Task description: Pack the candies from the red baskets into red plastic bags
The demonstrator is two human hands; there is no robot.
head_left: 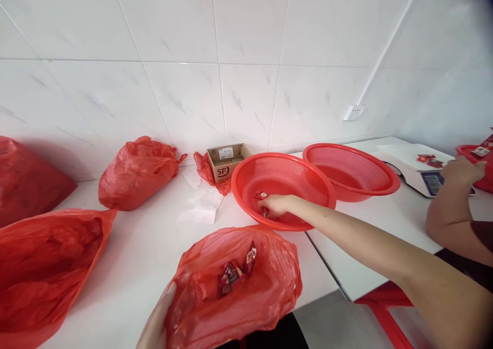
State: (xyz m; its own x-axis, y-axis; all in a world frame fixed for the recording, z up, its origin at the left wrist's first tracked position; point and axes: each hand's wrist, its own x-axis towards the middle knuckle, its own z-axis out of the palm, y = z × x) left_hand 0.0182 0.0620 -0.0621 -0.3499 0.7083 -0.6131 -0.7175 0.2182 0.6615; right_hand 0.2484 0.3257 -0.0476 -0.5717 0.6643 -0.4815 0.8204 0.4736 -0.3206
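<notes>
My left hand (159, 318) grips the near edge of a red plastic bag (269, 297), thumb on the outside. The bag's mouth gapes wide, and a few small dark red wrapped snack packets (233, 272) lie in it. Stretched out to the far side, my right hand (276, 205) is down inside a red perforated plastic basket (246, 172). Its fingers are curled round a small wrapped packet (265, 212) at the basket's bottom. Another packet (261, 195) shows just beyond the fingers. Part of the basket floor is hidden by my hand and forearm.
A second red basket (354, 159) overlaps behind. Other red plastic bags (134, 174) stand at the left, beside white paper (200, 205) and a small cardboard box (225, 167). At the right, a co-worker's hand (462, 169) is near a scale (414, 156) bearing packets.
</notes>
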